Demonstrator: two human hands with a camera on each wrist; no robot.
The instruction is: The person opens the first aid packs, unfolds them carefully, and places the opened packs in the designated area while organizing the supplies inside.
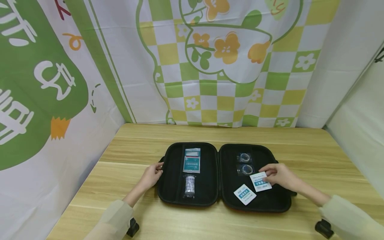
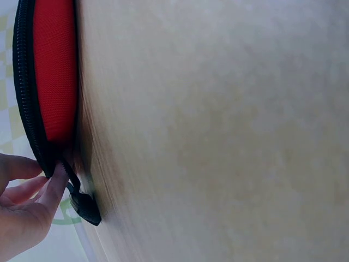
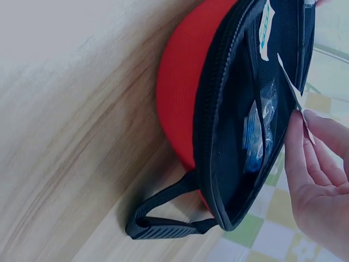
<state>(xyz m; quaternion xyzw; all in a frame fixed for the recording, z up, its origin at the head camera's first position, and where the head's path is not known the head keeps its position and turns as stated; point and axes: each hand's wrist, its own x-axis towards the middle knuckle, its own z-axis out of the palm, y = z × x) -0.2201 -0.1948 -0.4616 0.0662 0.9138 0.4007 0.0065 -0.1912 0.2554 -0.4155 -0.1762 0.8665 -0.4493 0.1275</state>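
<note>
A zippered case (image 1: 219, 196), red outside and black inside, lies unfolded on the table. My left hand (image 1: 152, 175) pinches the rim at its left side, beside a black strap with a zip-pull-like end (image 2: 84, 207). My right hand (image 1: 279, 175) holds a small flat white and teal packet (image 1: 260, 183) between thumb and fingers, above the right half. In the right wrist view that packet (image 3: 292, 87) is seen edge-on. A second white and teal packet (image 1: 245, 194) lies tilted in the right half, near two clear-wrapped rings (image 1: 246, 164).
The left half holds a teal and white packet (image 1: 192, 160) and a clear-wrapped white roll (image 1: 190, 185). A black handle (image 3: 163, 228) sticks out from the case's right side. Wooden table (image 1: 144, 140) surrounds the case; a patterned curtain (image 1: 210, 100) hangs behind.
</note>
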